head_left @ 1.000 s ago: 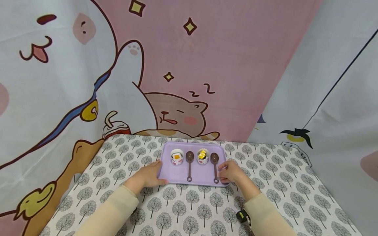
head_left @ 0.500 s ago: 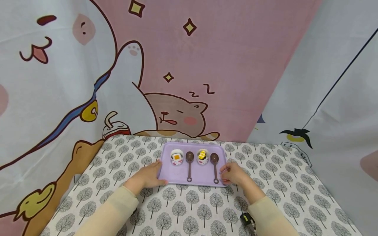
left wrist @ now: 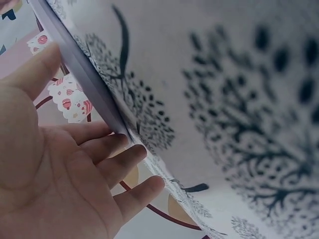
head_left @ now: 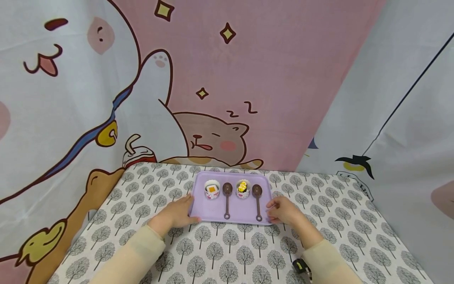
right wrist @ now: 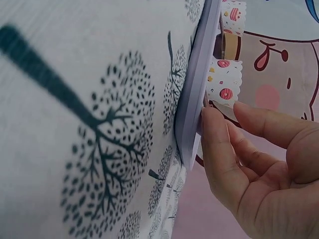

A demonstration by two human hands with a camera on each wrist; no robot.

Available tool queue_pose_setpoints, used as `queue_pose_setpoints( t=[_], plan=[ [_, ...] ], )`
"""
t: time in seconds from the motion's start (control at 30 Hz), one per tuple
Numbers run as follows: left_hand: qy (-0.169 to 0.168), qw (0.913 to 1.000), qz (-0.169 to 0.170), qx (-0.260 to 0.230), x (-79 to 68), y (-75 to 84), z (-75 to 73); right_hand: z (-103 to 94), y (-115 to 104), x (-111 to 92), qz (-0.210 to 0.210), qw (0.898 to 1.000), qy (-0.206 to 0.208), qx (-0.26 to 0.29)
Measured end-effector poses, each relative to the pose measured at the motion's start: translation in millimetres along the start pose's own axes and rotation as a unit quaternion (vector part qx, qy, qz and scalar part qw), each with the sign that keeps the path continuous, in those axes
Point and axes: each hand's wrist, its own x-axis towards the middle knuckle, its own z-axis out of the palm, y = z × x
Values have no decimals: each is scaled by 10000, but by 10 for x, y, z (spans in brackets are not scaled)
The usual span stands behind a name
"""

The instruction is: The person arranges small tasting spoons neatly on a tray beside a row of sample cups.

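Observation:
A lilac tray [head_left: 213, 211] lies on the tree-print cloth, carrying two paper cups and two brown spoons. The left cup [head_left: 212, 195] holds something white with an orange square; the right cup [head_left: 242, 194] has a yellow-and-dark filling. One spoon [head_left: 227, 189] lies between the cups, the other spoon [head_left: 257, 191] near the right side. My left hand [head_left: 175, 212] rests along the tray's left edge, thumb at the front corner, fingers extended in the left wrist view. Loosely bent, the fingers of my right hand [head_left: 283, 210] are right beside the tray's right edge, holding nothing.
A cloth [head_left: 230, 252] printed with grey trees covers the table. Behind it hangs a pink and white cartoon backdrop [head_left: 283, 79]. A small black device with a yellow mark [head_left: 300, 266] is beside my right sleeve [head_left: 328, 260].
My right hand has slid slightly right, its fingers moving from over the tray's right rim to just beside it. The left hand, tray, cups and spoons stay essentially in place.

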Motion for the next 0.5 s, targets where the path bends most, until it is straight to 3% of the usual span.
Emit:
queue_pose_setpoints(
  t=[0.5],
  plan=[
    [573, 9972, 419, 213, -136, 11, -20, -132, 71, -196, -419, 9983, -130, -382]
  ],
)
